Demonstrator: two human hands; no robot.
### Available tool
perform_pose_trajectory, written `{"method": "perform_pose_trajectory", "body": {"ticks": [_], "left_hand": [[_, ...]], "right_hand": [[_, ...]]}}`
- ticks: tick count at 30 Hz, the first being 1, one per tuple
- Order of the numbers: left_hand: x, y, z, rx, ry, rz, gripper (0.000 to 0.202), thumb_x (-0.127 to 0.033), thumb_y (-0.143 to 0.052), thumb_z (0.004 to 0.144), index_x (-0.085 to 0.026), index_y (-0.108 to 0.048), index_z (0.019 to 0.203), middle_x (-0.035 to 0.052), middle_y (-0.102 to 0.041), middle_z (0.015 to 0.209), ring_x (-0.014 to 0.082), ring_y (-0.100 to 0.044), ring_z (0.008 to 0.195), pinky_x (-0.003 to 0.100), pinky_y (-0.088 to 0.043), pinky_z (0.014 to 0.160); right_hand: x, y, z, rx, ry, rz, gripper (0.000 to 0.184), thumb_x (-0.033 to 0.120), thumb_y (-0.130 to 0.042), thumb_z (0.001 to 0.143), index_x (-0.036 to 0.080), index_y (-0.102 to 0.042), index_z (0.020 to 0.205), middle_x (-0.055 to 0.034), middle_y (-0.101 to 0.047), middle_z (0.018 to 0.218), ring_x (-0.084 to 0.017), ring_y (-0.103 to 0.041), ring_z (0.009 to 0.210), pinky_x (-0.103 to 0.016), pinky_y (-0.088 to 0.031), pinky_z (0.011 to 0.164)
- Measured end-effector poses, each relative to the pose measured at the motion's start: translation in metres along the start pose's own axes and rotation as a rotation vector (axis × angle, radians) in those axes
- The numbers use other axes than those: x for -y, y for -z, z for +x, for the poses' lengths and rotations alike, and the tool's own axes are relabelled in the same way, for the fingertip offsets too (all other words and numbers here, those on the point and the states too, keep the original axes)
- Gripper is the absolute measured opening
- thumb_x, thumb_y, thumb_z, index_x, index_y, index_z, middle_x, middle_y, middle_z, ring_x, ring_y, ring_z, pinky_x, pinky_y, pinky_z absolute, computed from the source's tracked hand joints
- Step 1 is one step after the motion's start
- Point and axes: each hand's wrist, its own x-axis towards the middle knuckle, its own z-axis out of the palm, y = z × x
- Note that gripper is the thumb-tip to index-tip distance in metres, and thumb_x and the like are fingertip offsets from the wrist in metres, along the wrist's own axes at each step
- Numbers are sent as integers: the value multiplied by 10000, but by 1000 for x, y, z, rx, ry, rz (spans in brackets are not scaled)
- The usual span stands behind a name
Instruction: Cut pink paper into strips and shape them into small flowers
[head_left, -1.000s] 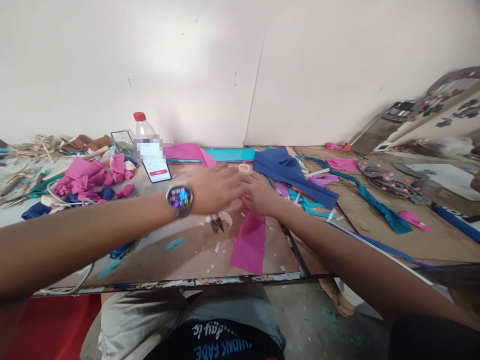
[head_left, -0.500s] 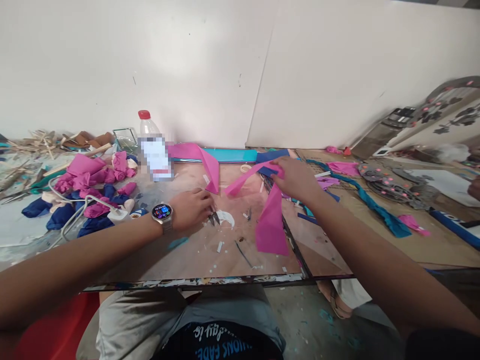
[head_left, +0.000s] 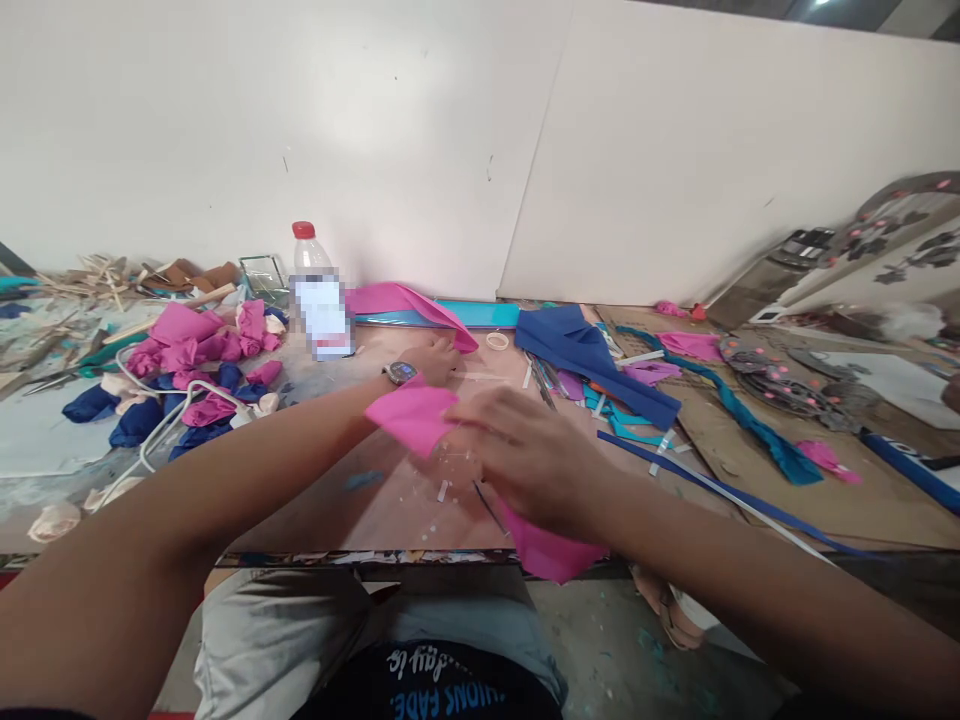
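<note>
My right hand (head_left: 525,455) is closed on a pink crepe-like strip (head_left: 412,418), low over the middle of the table. One end sticks out left of the fingers, and another part (head_left: 555,550) hangs below the hand past the table's front edge. My left hand (head_left: 435,358), with a watch on the wrist, reaches further back, beside the tip of a second pink strip (head_left: 401,297). The raised pink end partly covers the left wrist, and I cannot make out what the left fingers hold. Right of the hands lies a folded blue strip (head_left: 577,345).
Pink and blue bundles (head_left: 187,350) with a white cable (head_left: 150,440) crowd the left side. A red-capped bottle (head_left: 307,250) and a lit phone (head_left: 326,310) stand behind. A tape ring (head_left: 496,341) lies at the back; a teal twisted strip (head_left: 742,410) is on cardboard at right.
My right hand has come left and toward me with the pink strip, uncovering the blue strip. My left hand has moved back, and the rear pink strip's tip has shifted right and back.
</note>
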Motion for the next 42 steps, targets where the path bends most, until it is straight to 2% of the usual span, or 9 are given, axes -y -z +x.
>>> {"method": "perform_pose_trajectory", "body": {"ticks": [6,9,11,15,19,22,28,38,42], "left_hand": [[11,47,-3,101,122,64,414,-368,-351,1016,-146,-644,1206,153,-687,1178,273,-660,1072,390,-494,904],[-1,77,-36,179,55,-3,486,-459,-300,1031,-178,-697,1025,111,-739,1004,258,-692,925,369,-494,816],[-14,88,-70,234,-26,-87,479,-532,-331,1021,-221,-680,1128,78,-751,1005,240,-697,907,348,-494,801],[-38,82,-142,214,-109,-196,603,-639,-525,912,-231,-550,1356,114,-682,1249,271,-672,1072,370,-507,904],[-47,58,-185,152,-47,-122,570,-433,-647,859,-270,-504,1385,108,-628,1331,281,-635,1134,400,-507,958],[-42,49,-190,122,0,-37,505,-354,-650,857,-255,-544,1341,114,-609,1360,296,-624,1145,433,-507,970],[-19,63,-173,64,53,161,521,-404,-612,920,-207,-552,1399,146,-513,1515,336,-555,1286,486,-457,1056],[-24,62,-190,84,94,178,510,-318,-560,958,-167,-544,1445,155,-499,1533,339,-548,1293,523,-412,1106],[-35,64,-198,137,70,134,564,-165,-523,929,-190,-485,1491,141,-550,1475,325,-561,1262,508,-434,1074]], "right_hand": [[18,-46,-4,288,114,102,413,165,-528,958,219,-585,1363,-99,-567,1472,-305,-558,1284,-485,-505,1031],[11,-57,-1,334,55,126,520,111,-580,892,189,-551,1405,-114,-491,1544,-313,-498,1358,-496,-434,1135],[7,-58,2,305,5,183,465,108,-578,889,176,-599,1350,-132,-520,1505,-312,-471,1382,-513,-387,1178],[6,-46,7,309,-78,512,240,198,-594,933,188,-701,1147,-130,-587,1375,-238,-537,1326,-416,-463,1133],[1,-35,9,357,-52,794,98,237,-643,935,207,-723,983,-100,-581,1395,-188,-537,1350,-366,-456,1138],[-7,-39,8,331,-27,789,76,252,-661,928,205,-708,965,-104,-569,1426,-187,-520,1370,-386,-433,1158],[-13,-68,-2,387,-20,374,224,328,-665,908,163,-704,1054,-183,-447,1558,-362,-406,1451,-617,-374,1145],[-48,-76,-12,305,-164,425,131,259,-631,909,187,-673,1010,-134,-523,1484,-309,-455,1391,-539,-392,1139],[-67,-92,2,203,-127,387,245,254,-526,982,196,-655,1182,-129,-562,1447,-279,-498,1345,-525,-401,1134]]}}
